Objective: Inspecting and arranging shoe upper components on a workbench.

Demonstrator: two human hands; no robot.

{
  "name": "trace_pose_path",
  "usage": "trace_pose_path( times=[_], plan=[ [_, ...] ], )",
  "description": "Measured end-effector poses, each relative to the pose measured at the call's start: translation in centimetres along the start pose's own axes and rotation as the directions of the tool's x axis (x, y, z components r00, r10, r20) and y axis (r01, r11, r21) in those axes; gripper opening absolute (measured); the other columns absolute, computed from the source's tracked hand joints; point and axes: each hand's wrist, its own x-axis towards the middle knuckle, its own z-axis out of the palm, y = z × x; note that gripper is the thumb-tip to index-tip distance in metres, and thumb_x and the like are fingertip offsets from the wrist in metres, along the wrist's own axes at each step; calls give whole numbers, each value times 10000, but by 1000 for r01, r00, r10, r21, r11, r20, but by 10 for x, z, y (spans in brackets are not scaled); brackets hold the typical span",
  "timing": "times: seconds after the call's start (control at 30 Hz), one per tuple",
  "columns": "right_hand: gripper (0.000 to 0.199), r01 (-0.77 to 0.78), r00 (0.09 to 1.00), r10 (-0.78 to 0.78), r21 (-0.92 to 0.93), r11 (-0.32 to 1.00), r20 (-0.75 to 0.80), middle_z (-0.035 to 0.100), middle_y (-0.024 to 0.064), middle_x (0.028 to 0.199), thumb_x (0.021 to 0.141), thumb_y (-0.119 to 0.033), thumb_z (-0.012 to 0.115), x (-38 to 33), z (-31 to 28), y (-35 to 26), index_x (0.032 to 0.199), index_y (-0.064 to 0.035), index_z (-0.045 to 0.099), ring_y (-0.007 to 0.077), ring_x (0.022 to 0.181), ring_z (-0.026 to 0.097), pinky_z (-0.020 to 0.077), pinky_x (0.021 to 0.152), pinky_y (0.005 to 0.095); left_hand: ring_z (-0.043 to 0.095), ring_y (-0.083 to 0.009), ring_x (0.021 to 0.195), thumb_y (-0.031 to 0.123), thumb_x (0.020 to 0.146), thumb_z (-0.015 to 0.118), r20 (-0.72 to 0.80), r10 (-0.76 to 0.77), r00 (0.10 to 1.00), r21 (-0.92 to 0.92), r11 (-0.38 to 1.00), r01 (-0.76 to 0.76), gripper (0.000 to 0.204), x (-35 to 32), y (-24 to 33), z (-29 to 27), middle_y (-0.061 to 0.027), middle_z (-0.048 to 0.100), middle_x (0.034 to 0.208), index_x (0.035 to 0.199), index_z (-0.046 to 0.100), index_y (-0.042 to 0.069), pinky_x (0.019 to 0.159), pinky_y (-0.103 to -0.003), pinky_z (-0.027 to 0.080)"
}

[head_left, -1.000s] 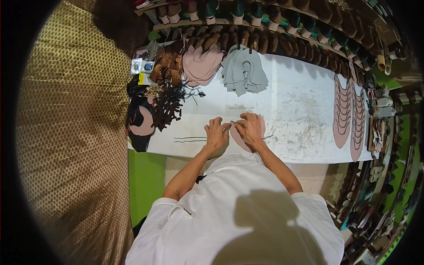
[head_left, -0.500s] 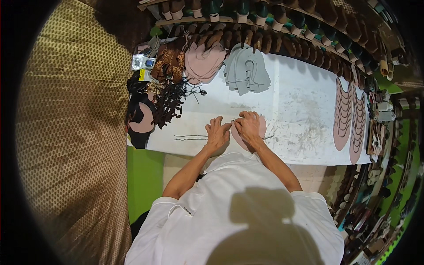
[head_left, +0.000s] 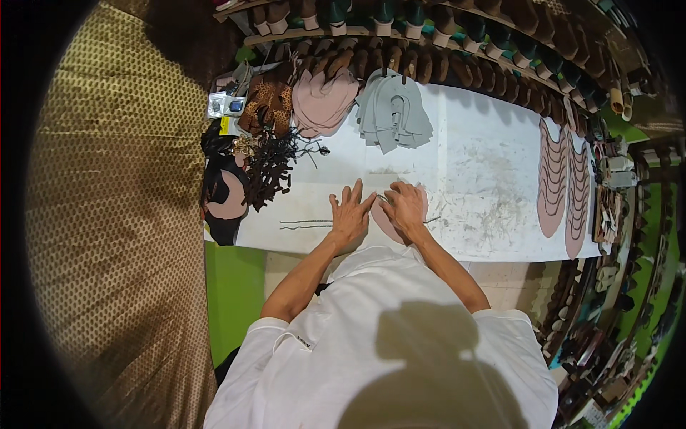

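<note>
A pink shoe-part piece (head_left: pixel 384 223) lies flat on the white table, partly hidden beneath my right hand (head_left: pixel 405 209). That hand has its fingers curled and pressed together around a thin dark strip (head_left: pixel 382 197), which follows the piece's far edge. One end of a dark strip sticks out past the right side of the hand. My left hand (head_left: pixel 349 217) rests just left of the pink piece with its fingers spread, one fingertip touching near the strip. Two loose dark strips (head_left: pixel 306 224) lie left of it.
Along the back are grey cut pieces (head_left: pixel 394 114), pink pieces (head_left: pixel 323 100) and leopard-print pieces (head_left: pixel 266 107). A heap of dark brown strips (head_left: pixel 270 175) lies at left. Overlapping pink pieces (head_left: pixel 552 189) line the right end. Shoe racks (head_left: pixel 471 46) stand behind the white table (head_left: pixel 486 179).
My left fingers have stretched out and spread more. The right hand has stayed over the pink piece, its fingers drawn in slightly along the edge. The view has shifted a little.
</note>
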Motion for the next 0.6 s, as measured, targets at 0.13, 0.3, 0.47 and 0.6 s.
trace_pose_path(
  times=[0.13, 0.3, 0.47, 0.6],
  plan=[
    [203, -20, 998, 21, 16, 1000, -64, 681, 92, 1268, 896, -244, 744, -15, -3, 4, 944, -60, 814, 288, 1237, 579, 401, 1068, 469, 346, -369, 1382, 161, 905, 633, -23, 5, 1000, 1, 1000, -5, 622, -3, -2, 3, -177, 269, 1671, 1510, 543, 276, 1030, -653, 279],
    [164, -24, 993, 27, 27, 999, -112, 685, 110, 1263, 864, -184, 737, -11, 4, 11, 871, -33, 802, 296, 1241, 580, 414, 1055, 467, 331, -379, 1396, 196, 940, 595, -56, 5, 998, -41, 999, -7, 580, -3, -1, 8, -191, 261, 1674, 1513, 545, 267, 1033, -666, 265],
    [173, -19, 989, 24, 38, 999, -145, 673, 106, 1290, 843, -197, 733, -8, -7, 1, 815, -36, 790, 297, 1266, 565, 341, 1165, 519, 318, -386, 1438, 257, 963, 601, -26, -18, 1000, -30, 999, 17, 581, -4, -5, 13, -177, 250, 1683, 1535, 522, 316, 1039, -685, 258],
    [183, -27, 995, 28, 8, 1000, -93, 651, 116, 1340, 845, -208, 728, -8, -7, -1, 807, -40, 789, 316, 1335, 522, 270, 1220, 562, 322, -380, 1438, 263, 969, 605, -44, 14, 999, 9, 1000, -14, 578, -3, -5, 11, -177, 259, 1679, 1539, 519, 314, 1044, -674, 258]
  ],
)
